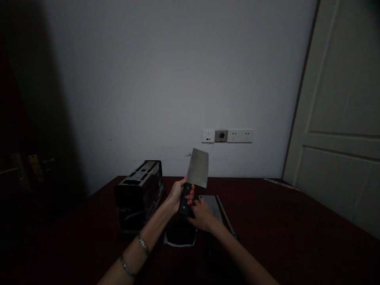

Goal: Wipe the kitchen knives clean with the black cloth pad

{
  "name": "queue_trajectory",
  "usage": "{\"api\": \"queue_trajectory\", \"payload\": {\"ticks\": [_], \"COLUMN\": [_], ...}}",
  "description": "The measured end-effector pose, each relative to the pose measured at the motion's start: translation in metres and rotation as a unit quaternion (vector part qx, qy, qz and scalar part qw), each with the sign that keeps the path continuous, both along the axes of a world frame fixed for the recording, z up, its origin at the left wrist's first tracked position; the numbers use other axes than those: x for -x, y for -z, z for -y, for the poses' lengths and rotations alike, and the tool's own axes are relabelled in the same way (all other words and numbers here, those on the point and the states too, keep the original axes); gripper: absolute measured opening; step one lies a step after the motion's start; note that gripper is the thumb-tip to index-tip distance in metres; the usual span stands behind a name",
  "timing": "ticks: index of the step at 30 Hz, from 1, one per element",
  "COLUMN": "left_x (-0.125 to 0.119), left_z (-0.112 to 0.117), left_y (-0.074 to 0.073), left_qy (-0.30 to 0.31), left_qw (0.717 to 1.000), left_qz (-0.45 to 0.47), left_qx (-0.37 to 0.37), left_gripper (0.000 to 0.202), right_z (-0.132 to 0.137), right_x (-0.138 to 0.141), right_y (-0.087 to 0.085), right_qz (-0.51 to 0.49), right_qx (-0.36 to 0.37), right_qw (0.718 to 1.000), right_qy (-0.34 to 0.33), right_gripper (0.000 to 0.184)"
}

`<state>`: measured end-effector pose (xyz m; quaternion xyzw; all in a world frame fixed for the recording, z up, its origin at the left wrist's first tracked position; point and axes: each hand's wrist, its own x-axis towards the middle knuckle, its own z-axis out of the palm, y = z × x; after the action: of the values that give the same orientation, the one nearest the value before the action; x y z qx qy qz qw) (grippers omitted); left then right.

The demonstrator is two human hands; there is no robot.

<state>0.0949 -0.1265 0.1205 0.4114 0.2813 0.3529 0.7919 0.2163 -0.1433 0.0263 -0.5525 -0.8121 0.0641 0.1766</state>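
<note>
My left hand (179, 194) grips the black handle of a cleaver (198, 168) and holds it upright, its broad steel blade pointing up above the table. My right hand (202, 215) sits just right of that handle, fingers bent, resting on or near a second flat steel blade (214, 204) that lies on the dark red table (282, 225). Whether the right hand grips anything is unclear. A black knife block (139, 192) with slots in its top stands to the left of my left hand. A thin steel rod (225, 217) lies beside the flat blade.
A dark cloth or pad with a pale edge (180, 236) lies under my wrists. Wall sockets (227, 135) sit on the white wall behind. A pale door (341, 130) stands at the right. The left side of the room is very dark.
</note>
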Motion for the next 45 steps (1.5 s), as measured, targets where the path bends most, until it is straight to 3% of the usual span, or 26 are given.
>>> {"api": "queue_trajectory", "payload": {"ticks": [4, 7, 12, 15, 20, 23, 27, 29, 32, 38, 42, 45], "left_x": [0.001, 0.001, 0.003, 0.004, 0.000, -0.002, 0.001, 0.004, 0.005, -0.002, -0.006, -0.007], "left_z": [-0.002, -0.002, 0.000, 0.003, 0.008, 0.011, 0.013, 0.015, 0.017, 0.023, 0.026, 0.028], "left_y": [0.002, 0.001, -0.003, -0.006, -0.007, -0.002, 0.013, 0.020, 0.026, 0.031, 0.034, 0.034], "left_qy": [-0.002, -0.010, -0.003, -0.001, 0.002, 0.004, 0.011, 0.017, 0.024, 0.020, 0.033, 0.028], "left_qw": [1.000, 1.000, 1.000, 1.000, 1.000, 1.000, 0.999, 0.999, 0.998, 0.997, 0.997, 0.998], "left_qz": [0.000, 0.002, 0.010, 0.012, 0.014, 0.006, -0.006, -0.010, -0.020, -0.037, -0.029, -0.026], "left_qx": [0.004, 0.006, 0.010, 0.014, 0.023, 0.027, 0.036, 0.047, 0.060, 0.058, 0.058, 0.054], "left_gripper": [0.043, 0.044, 0.046, 0.047, 0.047, 0.046, 0.045, 0.045, 0.045, 0.048, 0.048, 0.048], "right_z": [-0.007, -0.015, -0.026, -0.025, -0.020, -0.020, -0.025, -0.029, -0.035, -0.043, -0.046, -0.051], "right_x": [-0.004, -0.012, -0.048, -0.077, -0.115, -0.127, -0.131, -0.126, -0.115, -0.091, -0.082, -0.079], "right_y": [-0.004, -0.011, -0.029, -0.042, -0.056, -0.058, -0.059, -0.061, -0.067, -0.080, -0.093, -0.100], "right_qz": [-0.123, -0.261, -0.386, -0.507, -0.691, -0.726, -0.739, -0.739, -0.715, -0.643, -0.522, -0.410], "right_qx": [0.001, 0.069, 0.138, 0.150, 0.161, 0.138, 0.074, -0.004, -0.125, -0.250, -0.316, -0.275], "right_qw": [0.992, 0.957, 0.910, 0.849, 0.697, 0.660, 0.650, 0.652, 0.671, 0.705, 0.770, 0.864], "right_qy": [-0.043, -0.105, -0.057, 0.009, 0.102, 0.132, 0.162, 0.167, 0.152, 0.166, 0.185, 0.095], "right_gripper": [0.023, 0.020, 0.029, 0.032, 0.025, 0.021, 0.027, 0.030, 0.029, 0.033, 0.037, 0.038]}}
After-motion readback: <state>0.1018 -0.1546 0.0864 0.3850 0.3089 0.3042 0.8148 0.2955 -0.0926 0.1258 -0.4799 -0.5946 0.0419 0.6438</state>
